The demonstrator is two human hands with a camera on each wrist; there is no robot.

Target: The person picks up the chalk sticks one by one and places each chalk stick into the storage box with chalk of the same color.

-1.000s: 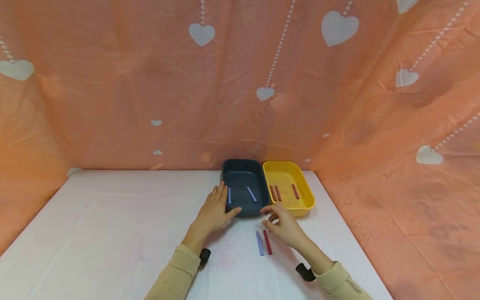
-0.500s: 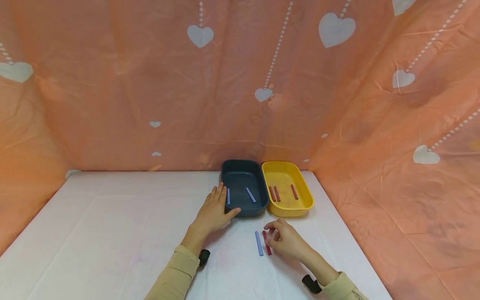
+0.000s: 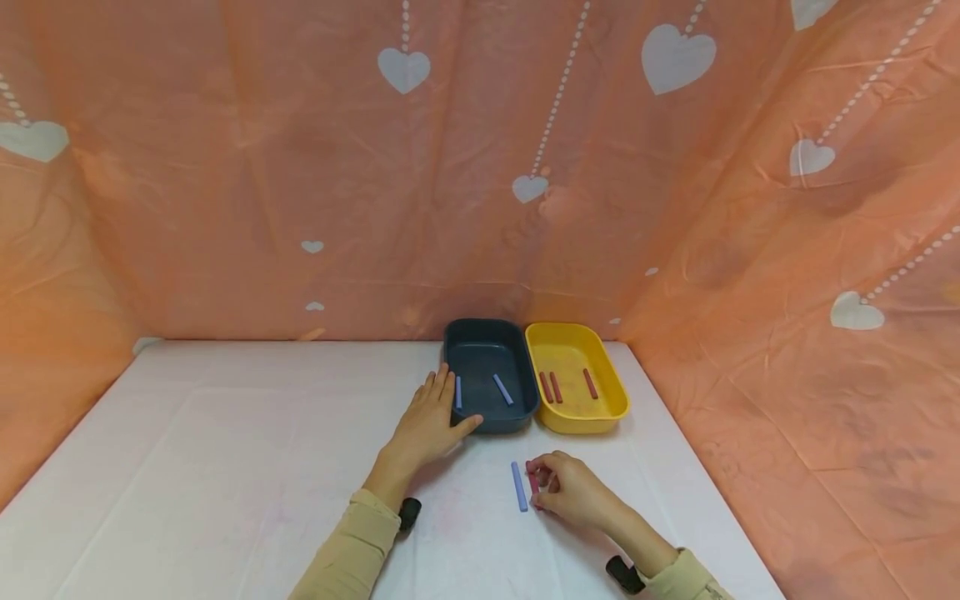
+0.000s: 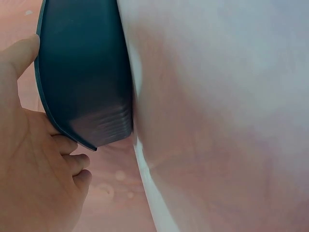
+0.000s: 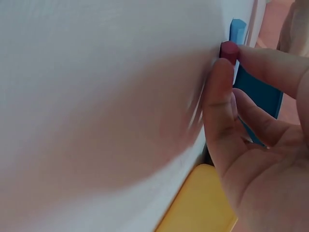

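Note:
In the head view my left hand [image 3: 425,429] lies at the left near corner of a dark blue tray [image 3: 495,423], fingers and thumb spread along its rim. Two blue chalk sticks [image 3: 503,390] lie inside that tray. My right hand [image 3: 573,490] is low over the white table, where its thumb and fingertips pinch a red chalk stick [image 5: 229,50]; the fingers partly cover the stick. Just left of it lies a loose blue chalk stick [image 3: 519,487].
A yellow tray [image 3: 581,423] stands against the dark blue one on its right, holding three red chalk sticks [image 3: 590,384]. Behind the white table [image 3: 225,467] hangs an orange curtain [image 3: 225,208] with pale hearts, which also runs down both sides.
My right hand has drawn back from beside the trays to the red chalk stick on the table and closed its fingertips on it. My left hand has stayed at the dark blue tray.

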